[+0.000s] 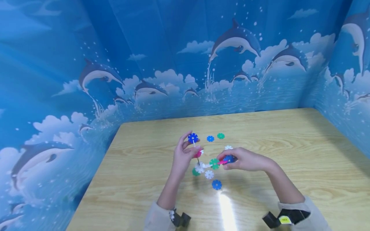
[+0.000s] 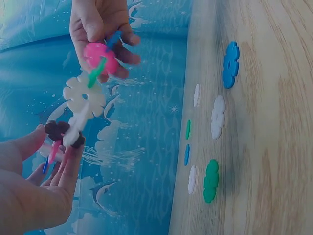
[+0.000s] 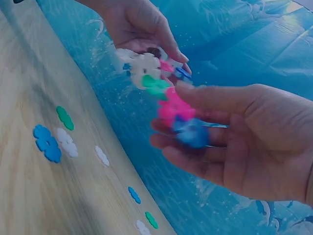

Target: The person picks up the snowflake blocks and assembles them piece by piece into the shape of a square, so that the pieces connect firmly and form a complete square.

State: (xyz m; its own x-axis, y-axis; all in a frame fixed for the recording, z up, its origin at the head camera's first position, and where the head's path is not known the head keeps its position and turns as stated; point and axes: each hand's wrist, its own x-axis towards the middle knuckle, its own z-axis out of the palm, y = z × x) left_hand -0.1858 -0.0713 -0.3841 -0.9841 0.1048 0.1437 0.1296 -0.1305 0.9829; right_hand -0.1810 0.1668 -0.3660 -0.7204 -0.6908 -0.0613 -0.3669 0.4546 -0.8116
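A chain of notched plastic snowflake discs is held in the air between both hands. My left hand (image 1: 181, 157) grips its left part, thumb and fingers around a dark brown disc (image 2: 57, 129); a blue disc (image 1: 192, 138) and a pink disc (image 1: 198, 153) are at that end. In the middle are a white disc (image 1: 199, 167) and a green disc (image 1: 214, 164) slotted edge to edge. My right hand (image 1: 247, 159) pinches the right part at a bright pink disc (image 3: 173, 106), with a blurred blue disc (image 3: 191, 133) beside its fingers.
Loose discs lie flat on the wooden table (image 1: 138, 179): a blue one (image 1: 216, 184), a white one (image 1: 209, 174) and a green one (image 1: 196, 172) nearer; another blue (image 1: 210, 138), green (image 1: 221, 136) and white (image 1: 228, 147) farther back. A dolphin-print curtain (image 1: 173, 57) borders the table.
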